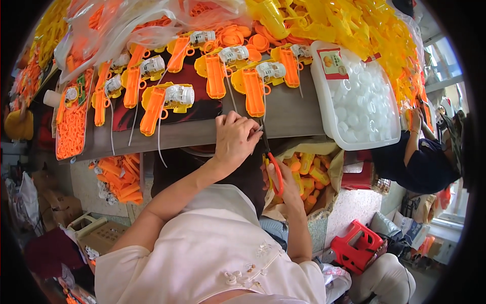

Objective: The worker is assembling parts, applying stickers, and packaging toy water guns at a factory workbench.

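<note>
- While the left hand (235,139) is bending its fingertips close to the blades of the scissors (273,161), it is hiding their contact; I cannot tell whether that grip is pinching anything.
- The right hand (289,188) is curling its grip around the red handles, at the desk's (296,121) near edge.
- The nearest toy gun (252,93) is lying on the desk just beyond the left hand, its pale tube running down toward the scissors.
- Work is looking partway along: orange and clear parts are already sitting on the yellow shells, yet several other toy guns are trailing long tubes, apparently not yet dealt with.
- White caps are filling the tub (362,145), and yellow and orange pieces are filling the paper sack (334,191); their part in what remains is staying unclear.
- Plastic sheeting (121,25) is blurring the pieces behind, and shadow is obscuring the person (429,159) at the far right.
</note>
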{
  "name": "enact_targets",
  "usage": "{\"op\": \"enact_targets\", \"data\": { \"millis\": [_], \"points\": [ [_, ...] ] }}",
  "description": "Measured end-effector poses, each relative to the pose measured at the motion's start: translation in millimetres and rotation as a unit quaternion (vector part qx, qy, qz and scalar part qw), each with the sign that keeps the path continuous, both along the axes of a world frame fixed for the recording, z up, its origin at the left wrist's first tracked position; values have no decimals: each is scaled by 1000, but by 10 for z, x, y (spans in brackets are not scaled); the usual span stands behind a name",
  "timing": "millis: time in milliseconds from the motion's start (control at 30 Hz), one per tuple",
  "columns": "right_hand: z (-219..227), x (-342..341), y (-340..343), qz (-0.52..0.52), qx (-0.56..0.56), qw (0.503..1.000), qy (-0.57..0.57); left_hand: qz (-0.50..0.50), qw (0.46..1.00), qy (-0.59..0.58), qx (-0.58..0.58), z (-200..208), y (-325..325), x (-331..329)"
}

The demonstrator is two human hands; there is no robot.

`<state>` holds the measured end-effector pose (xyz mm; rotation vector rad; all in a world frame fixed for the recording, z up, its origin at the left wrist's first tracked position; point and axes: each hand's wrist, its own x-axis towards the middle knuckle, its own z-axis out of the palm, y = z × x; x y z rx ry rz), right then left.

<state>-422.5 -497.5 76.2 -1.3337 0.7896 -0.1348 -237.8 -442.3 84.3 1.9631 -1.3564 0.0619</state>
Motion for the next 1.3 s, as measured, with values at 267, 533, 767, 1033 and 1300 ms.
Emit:
{"op": "enact_targets", "data": {
  "millis": [267, 533, 767, 1033, 1300],
  "points": [
    [39, -13, 5, -85, 7, 995, 44, -12, 1000, -16, -8, 94, 79, -38],
    [166, 108, 99, 36, 22, 998, -54, 10, 932, 359, -39, 123, 376, 465],
    [191, 430, -7, 26, 2, 996, -86, 53, 988, 76, 120, 178, 65, 329],
    [135, 439, 40, 9, 66, 995, -77, 13, 988, 135, 77, 54, 167, 472],
    [263, 714, 243, 75, 93, 993, -24, 49, 952, 292, -76, 86, 509, 493]
  ]
}}
